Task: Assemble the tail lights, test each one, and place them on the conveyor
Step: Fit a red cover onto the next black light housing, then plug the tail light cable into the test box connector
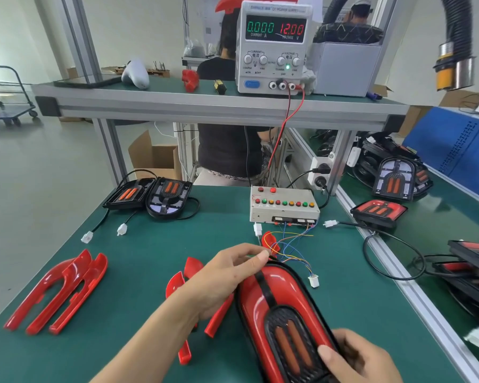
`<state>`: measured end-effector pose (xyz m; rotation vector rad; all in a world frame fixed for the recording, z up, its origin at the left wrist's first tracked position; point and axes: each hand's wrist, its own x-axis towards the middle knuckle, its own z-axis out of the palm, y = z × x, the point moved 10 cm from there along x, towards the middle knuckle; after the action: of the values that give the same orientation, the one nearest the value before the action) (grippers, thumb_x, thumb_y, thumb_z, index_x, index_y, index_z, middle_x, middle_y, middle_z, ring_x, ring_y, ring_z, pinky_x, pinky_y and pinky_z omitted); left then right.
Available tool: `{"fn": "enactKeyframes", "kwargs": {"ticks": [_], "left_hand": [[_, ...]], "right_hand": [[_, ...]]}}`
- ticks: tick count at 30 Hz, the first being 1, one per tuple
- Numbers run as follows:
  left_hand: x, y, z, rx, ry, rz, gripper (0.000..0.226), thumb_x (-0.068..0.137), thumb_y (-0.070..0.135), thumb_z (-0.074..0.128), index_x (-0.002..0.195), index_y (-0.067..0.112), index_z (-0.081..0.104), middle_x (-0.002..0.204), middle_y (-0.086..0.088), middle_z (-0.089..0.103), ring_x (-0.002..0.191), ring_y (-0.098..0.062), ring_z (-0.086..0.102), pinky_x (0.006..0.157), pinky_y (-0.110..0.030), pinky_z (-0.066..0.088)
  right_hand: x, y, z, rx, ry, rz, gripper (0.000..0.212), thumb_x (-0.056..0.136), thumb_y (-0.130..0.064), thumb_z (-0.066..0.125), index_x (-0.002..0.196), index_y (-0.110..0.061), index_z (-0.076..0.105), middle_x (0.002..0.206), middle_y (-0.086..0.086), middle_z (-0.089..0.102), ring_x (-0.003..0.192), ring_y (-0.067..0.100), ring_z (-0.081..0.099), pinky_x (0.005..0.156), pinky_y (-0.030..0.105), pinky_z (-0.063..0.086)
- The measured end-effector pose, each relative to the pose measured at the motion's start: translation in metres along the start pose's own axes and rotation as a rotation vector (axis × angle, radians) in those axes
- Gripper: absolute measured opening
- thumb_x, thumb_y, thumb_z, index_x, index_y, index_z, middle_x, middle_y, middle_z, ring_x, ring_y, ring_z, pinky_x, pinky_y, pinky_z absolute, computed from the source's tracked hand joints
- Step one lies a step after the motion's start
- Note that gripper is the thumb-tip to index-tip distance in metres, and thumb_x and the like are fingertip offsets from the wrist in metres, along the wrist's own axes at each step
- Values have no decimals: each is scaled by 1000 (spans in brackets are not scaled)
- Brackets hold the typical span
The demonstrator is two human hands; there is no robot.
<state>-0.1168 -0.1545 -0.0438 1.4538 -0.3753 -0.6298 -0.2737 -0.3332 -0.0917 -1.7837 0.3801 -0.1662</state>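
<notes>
Both hands grasp one tail light (285, 324) over the near middle of the green surface (155, 244). The left hand (227, 275) curls over its far end, fingertips pinching at the tip where the thin coloured wires (291, 244) come out. The right hand (362, 357) holds the near end, thumb lying across the black grille with two orange bars. The light carries a red cover with a black stripe down its middle.

The wires run to the tester box (284, 205), which stands far of the light with a row of red, green and yellow buttons. A white plug (314, 281) lies just right of the light.

Loose red covers (58, 291) lie at the near left, and more red pieces (177, 283) sit partly under the left forearm. Two uncovered lights (152, 196) rest at the far left with their white connectors (87, 236) nearer. On the shelf above, the power supply (274, 48) reads 0.000 and 12.00. More lights (379, 212) lie on the conveyor (440, 222) at right.
</notes>
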Motion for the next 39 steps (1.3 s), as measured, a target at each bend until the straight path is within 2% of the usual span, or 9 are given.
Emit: {"fn": "enactKeyframes", "kwargs": {"ticks": [4,9,12,16,22,25,30,34,39], "left_hand": [[8,-11,-20,269,219,-20,28,104,43,49,123,26,60,103,3,76,88,-12,74,81,-27,51],[23,-7,-51,554,480,29,5,96,24,63,95,24,68,85,8,73,78,-13,72,85,-38,59],[48,-10,-48,708,482,-20,15,92,25,66,105,18,68,91,4,72,91,-23,71,90,-36,55],[88,-20,-31,860,451,-88,38,93,26,64,125,8,55,118,-12,63,110,-34,60,87,-33,46],[120,-31,-17,966,418,-139,22,90,10,60,103,7,42,113,-16,54,101,-37,59,76,-36,41],[122,-40,-25,828,430,-217,19,92,16,62,85,9,46,85,-6,54,76,-25,56,67,-33,44],[111,-52,-46,387,512,-299,10,83,-2,62,91,-6,65,62,-13,63,38,-15,53,44,-22,48],[94,-50,-61,318,574,-273,16,89,1,59,104,-6,61,63,-14,67,35,-14,57,53,-25,55],[68,-36,-51,135,558,-155,20,99,12,61,81,3,58,48,-2,60,44,-18,63,47,-25,51]], "right_hand": [[-13,11,-42,24,198,19,24,80,13,75,68,-8,80,67,17,74,52,9,65,58,10,51],[-18,17,-73,-29,288,128,21,81,5,79,64,-7,80,66,14,75,51,11,69,55,12,53],[-16,15,-79,-108,237,185,19,82,-8,82,63,-11,80,64,6,75,52,8,69,58,21,48],[-15,8,-94,-219,236,176,39,81,-6,82,45,-16,69,47,2,65,40,4,59,44,7,39],[-9,13,-119,-322,219,222,55,82,-13,82,34,-29,61,41,-4,57,37,3,53,44,9,37],[-2,19,-127,-228,276,253,34,86,-25,80,53,-19,74,53,9,69,44,17,64,54,23,49],[15,32,-130,-72,453,275,31,87,-25,79,67,-1,75,61,17,72,52,33,70,63,41,58],[26,36,-128,-23,507,245,36,87,-35,77,72,-3,75,62,11,74,52,25,72,61,36,58],[30,34,-124,-43,517,235,43,87,-50,71,76,-9,75,62,6,74,55,28,71,62,40,58]]}}
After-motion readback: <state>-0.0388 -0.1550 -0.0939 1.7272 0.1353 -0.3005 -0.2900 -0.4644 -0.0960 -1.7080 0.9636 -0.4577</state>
